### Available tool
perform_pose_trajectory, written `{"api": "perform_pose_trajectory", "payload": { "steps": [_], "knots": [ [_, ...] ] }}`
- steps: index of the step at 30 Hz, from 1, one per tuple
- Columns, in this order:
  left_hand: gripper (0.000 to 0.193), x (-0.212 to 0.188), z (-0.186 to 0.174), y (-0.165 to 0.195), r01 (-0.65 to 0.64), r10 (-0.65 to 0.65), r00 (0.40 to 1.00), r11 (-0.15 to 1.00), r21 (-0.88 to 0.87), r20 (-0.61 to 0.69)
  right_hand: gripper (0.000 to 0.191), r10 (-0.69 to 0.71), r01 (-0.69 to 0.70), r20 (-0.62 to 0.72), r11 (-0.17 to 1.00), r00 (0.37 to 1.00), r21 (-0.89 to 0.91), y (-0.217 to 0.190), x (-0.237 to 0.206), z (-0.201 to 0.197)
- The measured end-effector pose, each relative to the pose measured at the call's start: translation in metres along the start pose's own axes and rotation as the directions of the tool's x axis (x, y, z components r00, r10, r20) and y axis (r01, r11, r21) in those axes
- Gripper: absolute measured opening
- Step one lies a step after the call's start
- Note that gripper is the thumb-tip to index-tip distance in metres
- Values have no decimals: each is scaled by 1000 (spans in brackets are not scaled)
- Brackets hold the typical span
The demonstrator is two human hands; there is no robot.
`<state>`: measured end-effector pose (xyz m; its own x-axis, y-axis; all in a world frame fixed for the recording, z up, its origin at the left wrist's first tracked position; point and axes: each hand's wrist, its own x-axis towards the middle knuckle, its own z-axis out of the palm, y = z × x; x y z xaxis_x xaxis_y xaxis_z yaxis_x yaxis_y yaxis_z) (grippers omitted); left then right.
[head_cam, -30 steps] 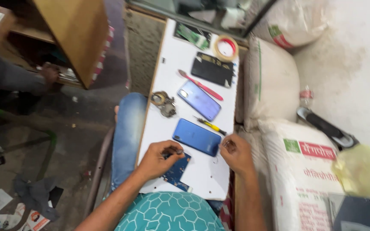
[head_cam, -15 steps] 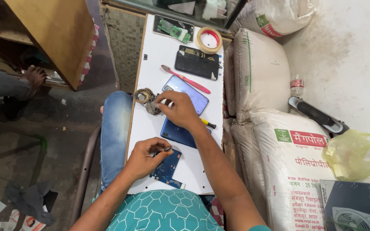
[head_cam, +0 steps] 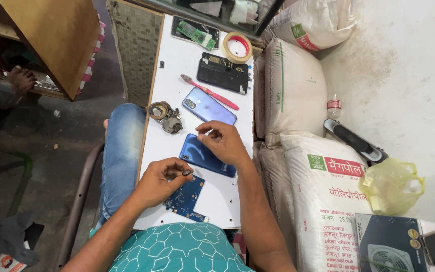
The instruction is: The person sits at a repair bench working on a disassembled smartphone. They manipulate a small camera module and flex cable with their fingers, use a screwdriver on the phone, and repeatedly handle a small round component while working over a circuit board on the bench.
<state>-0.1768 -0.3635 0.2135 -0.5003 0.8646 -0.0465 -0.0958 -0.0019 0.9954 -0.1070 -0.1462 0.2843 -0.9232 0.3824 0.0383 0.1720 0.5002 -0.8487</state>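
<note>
Two items in hand, near end of white board [head_cam: 177, 65]. Blue circuit board [head_cam: 187, 195] flat at near edge, partly under left hand [head_cam: 158, 182]; small dark part [head_cam: 186, 173] pinched between left thumb and fingertips, just above circuit board. Blue phone back [head_cam: 197, 153] just beyond, right hand [head_cam: 225, 142] resting on its right half, fingers curled together, whether pinching anything: cannot tell.

Handling note, as judgement: small part best kept low over circuit board, grip light, circuit board steadied by heel of hand, so a dropped part lands on board, not floor.

Farther out: purple phone [head_cam: 210, 107], red-handled tool [head_cam: 210, 92], coiled metal parts [head_cam: 164, 116] at left edge, black phone frame [head_cam: 224, 74], tape roll [head_cam: 238, 47], green circuit board [head_cam: 197, 34]. Sacks [head_cam: 293, 90] right. Blue phone back and right forearm crowd the working spot.
</note>
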Motion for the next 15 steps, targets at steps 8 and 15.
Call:
{"api": "perform_pose_trajectory", "payload": {
  "steps": [8, 15],
  "knots": [
    [19, 1, -3, -1, -28, 28, 1000, 1000, -2, -6, 25, 6, -5, 46, 1000, 999, -25, -12, -19, 5],
    [20, 3, -18, 4, 10, -10, 1000, 1000, 13, -26, 20, 69, -69, -39, 998, 997, -5, -4, -10, 30]
  ]
}}
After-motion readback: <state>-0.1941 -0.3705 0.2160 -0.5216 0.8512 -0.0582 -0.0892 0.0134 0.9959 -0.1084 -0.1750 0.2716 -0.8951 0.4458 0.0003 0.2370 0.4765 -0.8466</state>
